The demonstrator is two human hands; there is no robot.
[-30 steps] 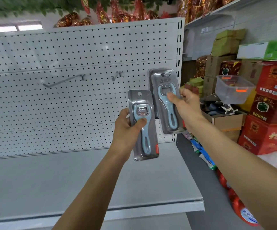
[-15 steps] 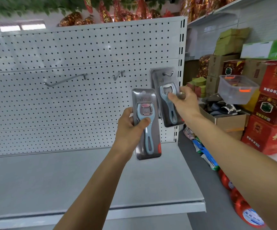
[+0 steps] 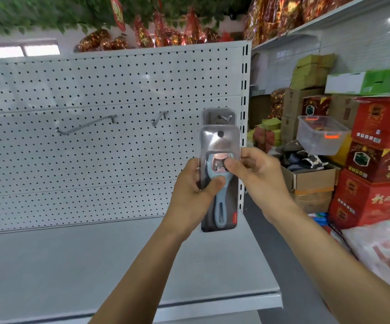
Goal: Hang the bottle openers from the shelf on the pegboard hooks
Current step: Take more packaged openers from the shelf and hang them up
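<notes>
Head view: your right hand (image 3: 257, 174) has released the hung opener (image 3: 218, 118) on the right hook (image 3: 224, 118) and joined your left hand (image 3: 196, 183). Both now pinch the second packaged opener (image 3: 219, 183), just below that hook; next, hang it.

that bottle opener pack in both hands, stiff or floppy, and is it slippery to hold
Probably fairly stiff: the bottle opener pack stands flat and upright though held only at mid-height by the left hand and right hand. Its glossy plastic front looks somewhat slippery. Likely light, since thumbs and fingertips carry it.
</notes>
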